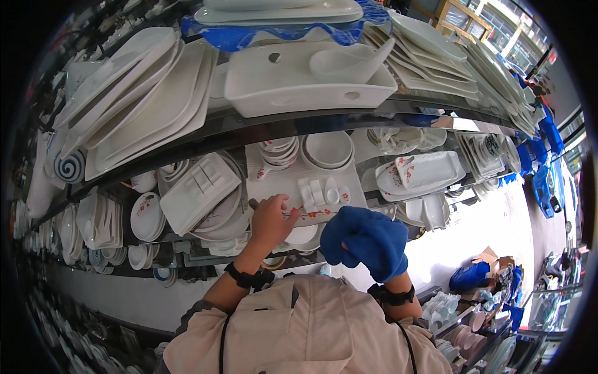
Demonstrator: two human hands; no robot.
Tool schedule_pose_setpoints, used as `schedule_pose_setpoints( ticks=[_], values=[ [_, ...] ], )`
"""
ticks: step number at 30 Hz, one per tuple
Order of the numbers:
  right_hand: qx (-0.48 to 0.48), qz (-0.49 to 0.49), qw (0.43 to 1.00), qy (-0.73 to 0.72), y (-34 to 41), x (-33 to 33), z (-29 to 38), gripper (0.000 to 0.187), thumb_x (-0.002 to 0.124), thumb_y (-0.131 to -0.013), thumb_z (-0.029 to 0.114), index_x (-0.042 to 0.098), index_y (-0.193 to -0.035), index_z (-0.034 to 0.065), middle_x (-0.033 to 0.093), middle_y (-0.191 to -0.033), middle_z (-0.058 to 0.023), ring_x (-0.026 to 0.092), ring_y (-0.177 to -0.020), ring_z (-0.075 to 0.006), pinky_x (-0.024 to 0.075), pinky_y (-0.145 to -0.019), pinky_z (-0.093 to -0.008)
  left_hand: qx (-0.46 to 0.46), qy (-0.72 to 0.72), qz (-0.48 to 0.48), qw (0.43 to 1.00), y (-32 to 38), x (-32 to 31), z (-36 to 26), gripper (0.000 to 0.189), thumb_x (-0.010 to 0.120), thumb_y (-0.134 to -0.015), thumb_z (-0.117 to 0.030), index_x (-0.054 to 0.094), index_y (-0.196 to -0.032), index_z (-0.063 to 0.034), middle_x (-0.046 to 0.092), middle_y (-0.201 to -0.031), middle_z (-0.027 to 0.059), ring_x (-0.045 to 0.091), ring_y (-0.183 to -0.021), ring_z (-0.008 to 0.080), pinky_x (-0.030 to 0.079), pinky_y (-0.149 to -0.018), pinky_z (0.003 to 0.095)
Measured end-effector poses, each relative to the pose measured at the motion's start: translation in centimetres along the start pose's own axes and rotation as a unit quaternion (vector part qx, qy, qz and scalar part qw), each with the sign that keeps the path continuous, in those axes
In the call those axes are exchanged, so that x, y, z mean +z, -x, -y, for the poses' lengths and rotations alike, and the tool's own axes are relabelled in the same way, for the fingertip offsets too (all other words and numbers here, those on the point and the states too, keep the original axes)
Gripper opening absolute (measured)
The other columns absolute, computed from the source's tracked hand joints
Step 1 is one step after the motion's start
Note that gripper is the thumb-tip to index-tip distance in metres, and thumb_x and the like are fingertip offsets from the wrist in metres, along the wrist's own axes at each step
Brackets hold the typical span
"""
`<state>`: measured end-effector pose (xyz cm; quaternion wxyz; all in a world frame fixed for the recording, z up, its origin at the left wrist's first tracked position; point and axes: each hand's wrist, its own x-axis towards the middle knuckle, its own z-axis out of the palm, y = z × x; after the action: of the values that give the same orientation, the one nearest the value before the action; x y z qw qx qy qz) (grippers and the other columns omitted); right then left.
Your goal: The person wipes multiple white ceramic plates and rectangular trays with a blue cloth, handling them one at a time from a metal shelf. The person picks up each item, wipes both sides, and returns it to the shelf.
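Note:
My right hand is wrapped in and mostly hidden by a bunched blue cloth (366,240), which it holds over the front right edge of a white tray (275,189) with red blossoms. My left hand (272,222) is over the tray's front left part, thumb and forefinger apart. A small dark stub shows beside its outer fingers; whether the hand grips it cannot be told. On the tray are small white ceramic pieces (322,191), a stack of small bowls with a blossom-patterned spoon (279,154), and larger nested bowls (328,149).
Above the tray runs a dark shelf edge (299,127), bearing a white rectangular dish (280,100) with a ladle. Slanted plates (154,98) overhang at left. A divided dish (201,194) leans left of the tray; oblong plates (430,170) lie to its right.

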<state>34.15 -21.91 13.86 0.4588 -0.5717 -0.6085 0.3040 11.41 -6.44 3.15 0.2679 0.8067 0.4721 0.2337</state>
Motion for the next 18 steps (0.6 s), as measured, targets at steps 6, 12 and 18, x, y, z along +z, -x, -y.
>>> schedule_pose_setpoints(
  ticks=[6,12,18],
  values=[
    [0.03,0.044,0.999,0.0,0.3,-5.4,-1.1,0.035,0.076,-0.082,0.01,0.071,-0.114,-0.0047,0.074,-0.094,-0.0128,0.07,-0.083,-0.0266,0.0572,-0.081,-0.0354,-0.139,-0.125,0.031,0.982,-1.7,4.4,-3.2,0.054,0.079,-0.091,-0.041,0.066,-0.125,-0.0017,0.076,-0.107,0.0146,0.072,-0.101,0.0363,0.057,-0.09,0.0488],
    [0.01,0.037,0.997,-0.072,1.4,-8.8,-3.8,0.038,0.078,-0.081,0.008,0.071,-0.116,-0.0062,0.074,-0.094,-0.0131,0.071,-0.084,-0.0242,0.058,-0.079,-0.0362,-0.208,-0.112,0.02,0.972,-2.3,6.2,-3.0,0.048,0.076,-0.092,-0.044,0.07,-0.12,-0.0061,0.078,-0.107,0.0149,0.073,-0.105,0.0356,0.058,-0.09,0.0479],
    [-0.012,0.057,0.991,-0.12,0.8,-10.5,-2.5,0.015,0.071,-0.087,0.006,0.06,-0.093,-0.0026,0.069,-0.078,-0.0084,0.063,-0.067,-0.0188,0.0509,-0.064,-0.0321,-0.272,-0.066,0.074,0.957,-3.3,5.9,-2.4,0.038,0.075,-0.092,-0.041,0.077,-0.109,-0.0074,0.079,-0.104,0.0133,0.076,-0.1,0.0333,0.059,-0.087,0.0465]
  ],
)
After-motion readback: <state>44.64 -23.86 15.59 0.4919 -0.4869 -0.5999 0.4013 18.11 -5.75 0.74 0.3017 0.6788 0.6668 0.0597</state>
